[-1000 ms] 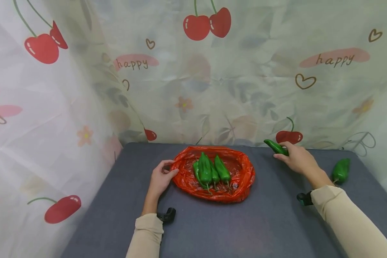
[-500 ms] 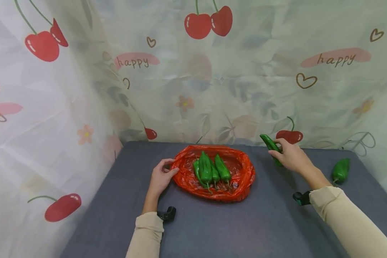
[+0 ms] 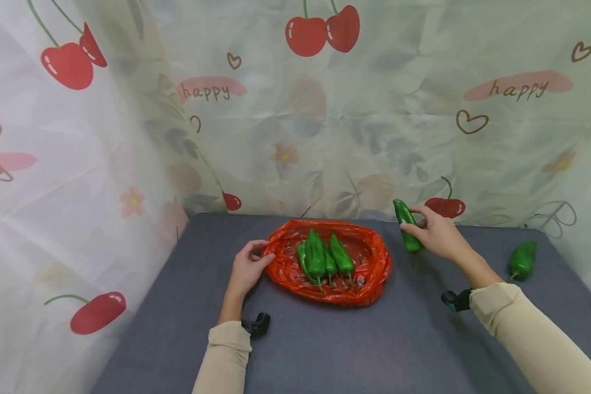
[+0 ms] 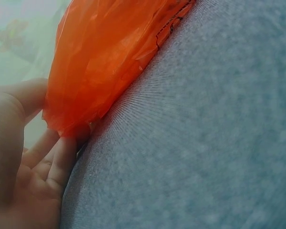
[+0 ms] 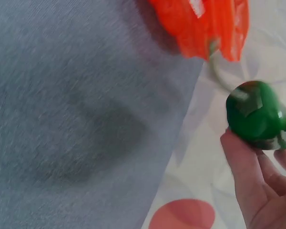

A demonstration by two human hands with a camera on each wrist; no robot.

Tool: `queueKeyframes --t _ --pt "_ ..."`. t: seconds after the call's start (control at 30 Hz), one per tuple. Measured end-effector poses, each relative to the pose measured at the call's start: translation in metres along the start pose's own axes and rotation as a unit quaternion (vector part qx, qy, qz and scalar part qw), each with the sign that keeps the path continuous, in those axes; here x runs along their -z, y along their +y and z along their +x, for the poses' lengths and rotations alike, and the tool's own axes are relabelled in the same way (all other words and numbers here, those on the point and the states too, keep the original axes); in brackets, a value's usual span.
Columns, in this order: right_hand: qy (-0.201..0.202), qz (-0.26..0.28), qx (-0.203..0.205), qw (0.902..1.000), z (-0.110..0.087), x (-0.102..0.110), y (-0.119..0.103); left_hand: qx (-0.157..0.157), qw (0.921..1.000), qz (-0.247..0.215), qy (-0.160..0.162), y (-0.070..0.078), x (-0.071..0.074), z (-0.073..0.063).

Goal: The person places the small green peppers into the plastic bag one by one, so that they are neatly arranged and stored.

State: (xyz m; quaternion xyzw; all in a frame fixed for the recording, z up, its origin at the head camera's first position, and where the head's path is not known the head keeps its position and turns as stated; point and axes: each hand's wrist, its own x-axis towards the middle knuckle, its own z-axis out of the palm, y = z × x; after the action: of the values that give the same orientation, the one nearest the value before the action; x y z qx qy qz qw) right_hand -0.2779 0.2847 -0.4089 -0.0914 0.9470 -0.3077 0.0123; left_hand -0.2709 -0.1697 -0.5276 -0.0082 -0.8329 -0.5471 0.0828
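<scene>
A red plastic bag (image 3: 374, 290) lies spread wide at the top, with several green peppers (image 3: 316, 257) inside, their stems toward me. At its left edge my left hand (image 3: 247, 269) pinches the rim; the left wrist view shows the thumb on one side of the orange-red film (image 4: 100, 57) and fingers on the other. Right of the bag, my right hand (image 3: 438, 234) holds a green pepper (image 3: 407, 232) above the table, tip up and stem down. Close up in the right wrist view, this pepper (image 5: 257, 112) sits between the thumb and fingers, its stem end facing the camera.
Another green pepper (image 3: 523, 259) lies near the right edge of the grey table (image 3: 335, 350). Behind the table hangs a light curtain (image 3: 354, 131) printed with cherries, and it also runs along the left side.
My right hand has moved left toward the bag and turned the pepper from nearly level to more upright. The left hand keeps its hold on the rim.
</scene>
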Motion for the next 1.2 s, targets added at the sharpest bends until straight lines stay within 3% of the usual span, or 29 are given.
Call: queueKeyframes --t 0.2,0.47,0.7,1.2 --pt "-0.022 0.081 -0.017 0.9963 0.001 -0.002 -0.016 0.002 1.0000 0.002 0.002 -0.001 0.000 0.001" --pt "-0.046 0.128 -0.014 0.9906 0.004 -0.010 -0.032 0.008 1.0000 0.005 0.000 0.000 0.000 0.000" --pt "-0.068 0.191 -0.017 0.9791 0.000 -0.016 -0.047 0.010 0.9999 0.009 0.000 0.000 -0.001 0.001" --pt "-0.088 0.201 -0.014 0.9755 0.004 -0.034 -0.069 0.006 1.0000 0.006 0.000 0.002 0.000 -0.001"
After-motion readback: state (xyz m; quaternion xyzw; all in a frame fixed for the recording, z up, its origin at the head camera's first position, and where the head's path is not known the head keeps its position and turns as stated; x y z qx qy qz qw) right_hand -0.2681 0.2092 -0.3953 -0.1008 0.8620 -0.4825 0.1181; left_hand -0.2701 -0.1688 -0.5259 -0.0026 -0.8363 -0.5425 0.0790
